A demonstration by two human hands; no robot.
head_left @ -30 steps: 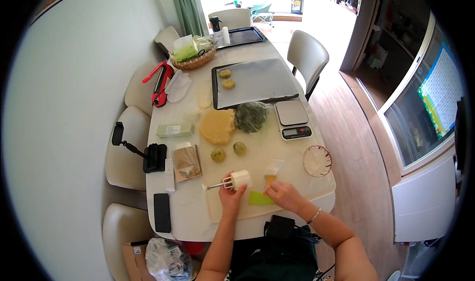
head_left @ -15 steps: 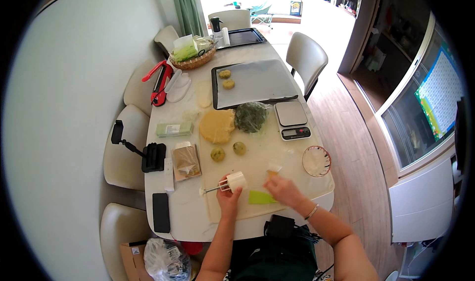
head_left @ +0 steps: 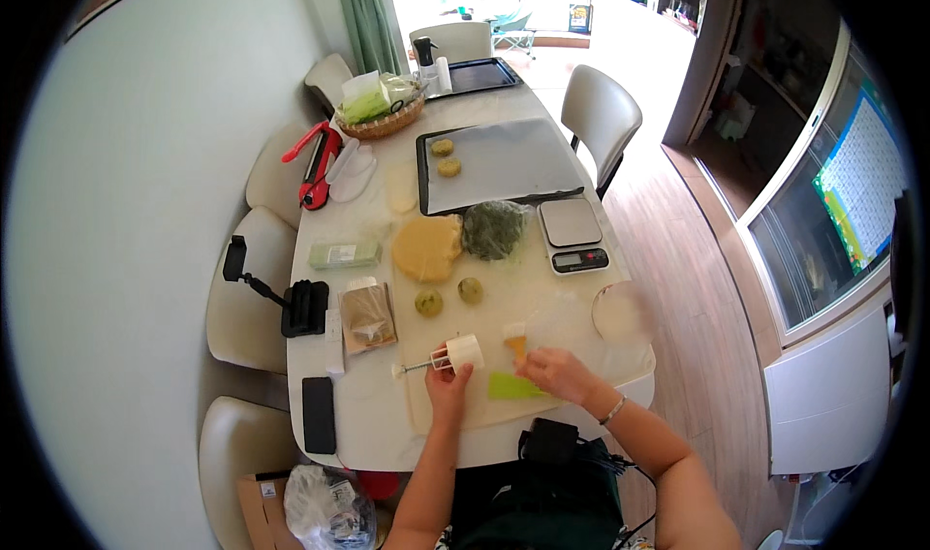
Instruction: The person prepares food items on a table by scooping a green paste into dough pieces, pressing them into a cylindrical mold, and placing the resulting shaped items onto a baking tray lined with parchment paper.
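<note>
My left hand (head_left: 449,374) is wrapped round a white plunger-style pastry mold (head_left: 464,353), its spring rod pointing left. In my right hand (head_left: 557,371) is a small brush (head_left: 516,343) with a light brown handle and pale bristles, held upright a little to the right of the mold and apart from it. A lime-green scraper (head_left: 513,386) lies flat on the mat (head_left: 426,337) below my right hand. Two greenish dough balls (head_left: 428,303) sit beyond my left hand. Behind them are a yellow dough slab (head_left: 426,248) and a dark green dough mound (head_left: 492,230) under plastic film.
Beyond the dough lies a paper-lined baking tray (head_left: 513,162) bearing two shaped pastries (head_left: 448,167). A kitchen scale (head_left: 572,235) and a blurred round basket (head_left: 620,313) are on the right. Along the left stand a phone holder (head_left: 305,308), a phone (head_left: 318,415) and a packet (head_left: 367,315).
My right hand has moved slightly left with the brush, whose bristles now point up nearer the mold. My left hand keeps its hold in about the same place.
</note>
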